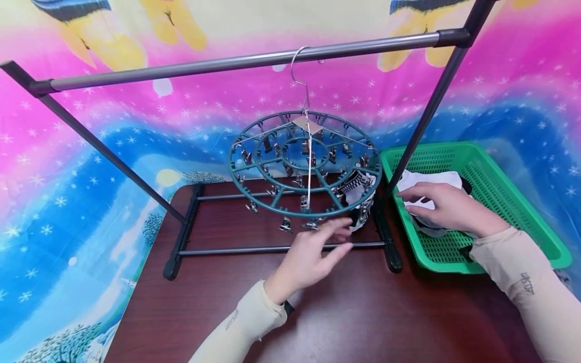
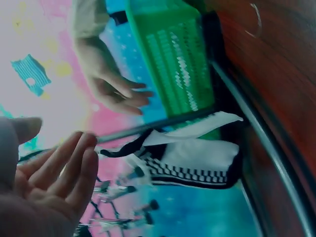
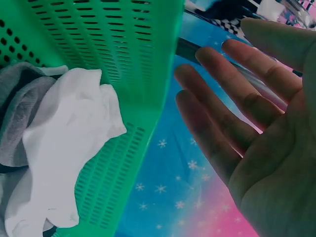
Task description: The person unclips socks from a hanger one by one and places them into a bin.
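A round green clip hanger (image 1: 272,204) with many metal clips hangs by its wire hook from a rack bar. Black-and-white checkered socks (image 2: 197,160) hang from its right side. My left hand (image 1: 313,254) is just in front of the hanger's lower edge, fingers loosely extended and holding nothing; the left wrist view shows its bare palm. My right hand (image 3: 266,108) is spread beside the green basket (image 3: 148,98), its palm bare. From the head view this hand appears over the basket's left part. White socks (image 3: 69,143) and grey socks (image 3: 29,118) lie inside the basket.
The dark metal rack (image 1: 245,61) stands on a reddish-brown table (image 1: 345,307), with one upright close to the basket. A colorful snowflake-patterned cloth (image 1: 136,151) hangs behind. A small dark-and-white item (image 1: 292,302) is partly hidden beside the left wrist.
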The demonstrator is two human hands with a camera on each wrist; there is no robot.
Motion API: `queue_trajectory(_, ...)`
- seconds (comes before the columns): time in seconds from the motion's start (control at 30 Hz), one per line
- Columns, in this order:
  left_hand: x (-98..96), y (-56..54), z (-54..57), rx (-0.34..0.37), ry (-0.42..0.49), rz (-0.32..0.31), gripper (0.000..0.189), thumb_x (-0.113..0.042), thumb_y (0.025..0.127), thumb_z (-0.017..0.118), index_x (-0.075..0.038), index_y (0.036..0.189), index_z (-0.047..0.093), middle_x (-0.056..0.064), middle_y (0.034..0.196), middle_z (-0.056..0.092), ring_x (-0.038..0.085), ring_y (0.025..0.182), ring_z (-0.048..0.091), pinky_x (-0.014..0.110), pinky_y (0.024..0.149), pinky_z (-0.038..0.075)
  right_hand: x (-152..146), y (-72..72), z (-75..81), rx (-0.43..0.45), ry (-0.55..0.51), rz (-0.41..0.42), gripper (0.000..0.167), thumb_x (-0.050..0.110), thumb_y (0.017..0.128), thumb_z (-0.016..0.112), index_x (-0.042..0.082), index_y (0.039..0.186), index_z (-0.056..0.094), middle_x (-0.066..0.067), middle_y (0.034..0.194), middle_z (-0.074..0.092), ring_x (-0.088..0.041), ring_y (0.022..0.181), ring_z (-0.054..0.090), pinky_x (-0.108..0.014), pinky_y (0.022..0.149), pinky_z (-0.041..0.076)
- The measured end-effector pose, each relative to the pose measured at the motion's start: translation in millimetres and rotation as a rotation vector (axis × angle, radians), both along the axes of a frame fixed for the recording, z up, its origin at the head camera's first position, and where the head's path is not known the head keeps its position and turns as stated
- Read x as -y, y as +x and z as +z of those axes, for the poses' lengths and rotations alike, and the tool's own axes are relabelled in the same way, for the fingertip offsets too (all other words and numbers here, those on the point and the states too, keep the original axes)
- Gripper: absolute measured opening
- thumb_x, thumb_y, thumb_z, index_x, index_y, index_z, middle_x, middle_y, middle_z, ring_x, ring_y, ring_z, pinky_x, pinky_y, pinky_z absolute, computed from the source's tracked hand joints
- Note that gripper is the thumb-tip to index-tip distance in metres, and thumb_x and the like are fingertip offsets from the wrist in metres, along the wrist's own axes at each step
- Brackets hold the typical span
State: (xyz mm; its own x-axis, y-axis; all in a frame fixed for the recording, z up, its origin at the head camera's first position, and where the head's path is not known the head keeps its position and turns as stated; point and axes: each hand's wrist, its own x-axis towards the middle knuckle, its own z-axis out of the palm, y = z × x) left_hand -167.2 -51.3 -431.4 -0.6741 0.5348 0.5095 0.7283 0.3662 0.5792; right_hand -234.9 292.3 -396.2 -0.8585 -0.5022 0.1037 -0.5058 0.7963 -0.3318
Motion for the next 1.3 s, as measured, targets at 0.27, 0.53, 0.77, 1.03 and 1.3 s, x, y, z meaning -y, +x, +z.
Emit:
queue_trajectory(0.27,15.5,25.9,40.4,-0.785,-0.051,-0.170,0.022,-0.012,0.098,0.066,-0.011,0.117,0.077,0.002,0.114,0.078,0.014,0.108,0.071,0.026,0.100,0.053,-1.7,0.9,-6.2,0.041,-0.021,0.025,0.036,0.022,0.099,0.072,0.015,0.134,0.069,-0.001,0.121,0.072,-0.020,0.102,0.071,-0.046,0.085,0.059)
queue_trajectory(0.53,64.1,0.7,67.2,-0.888,0.152,0.361,0.026,-0.024,0.100,0.066,-0.007,0.116,0.075,0.012,0.118,0.075,0.033,0.113,0.064,0.046,0.106,0.046,1.6,4.7,-11.7,0.074,0.000,0.076,0.046,0.019,0.089,0.083,0.016,0.132,0.070,0.000,0.120,0.068,-0.017,0.100,0.068,-0.038,0.082,0.059)
queue_trajectory(0.77,95.9,-14.7,53.2,-0.714,0.029,0.400,0.031,-0.031,0.103,0.065,-0.009,0.121,0.075,0.010,0.121,0.075,0.034,0.118,0.065,0.052,0.116,0.039,5.3,11.7,-11.7,0.096,0.082,0.078,0.050,0.019,0.087,0.085,0.017,0.134,0.069,-0.003,0.126,0.062,-0.010,0.094,0.061,-0.035,0.080,0.057)
queue_trajectory(1.03,90.6,-17.1,49.9,-0.746,0.053,0.317,0.026,-0.031,0.103,0.066,-0.009,0.108,0.080,0.010,0.108,0.076,0.032,0.108,0.067,0.051,0.103,0.050,6.8,23.6,-13.9,0.069,0.109,0.095,0.047,0.020,0.090,0.082,0.014,0.135,0.069,-0.011,0.140,0.058,-0.030,0.120,0.064,-0.048,0.090,0.058)
queue_trajectory(1.3,72.5,-8.2,54.5,-0.842,0.011,0.176,0.024,-0.016,0.099,0.070,-0.008,0.121,0.077,0.008,0.115,0.077,0.029,0.109,0.070,0.042,0.098,0.056,8.8,38.3,-8.9,0.042,0.106,0.059,0.053,0.023,0.090,0.081,0.009,0.139,0.066,-0.016,0.142,0.061,-0.036,0.120,0.066,-0.050,0.089,0.059)
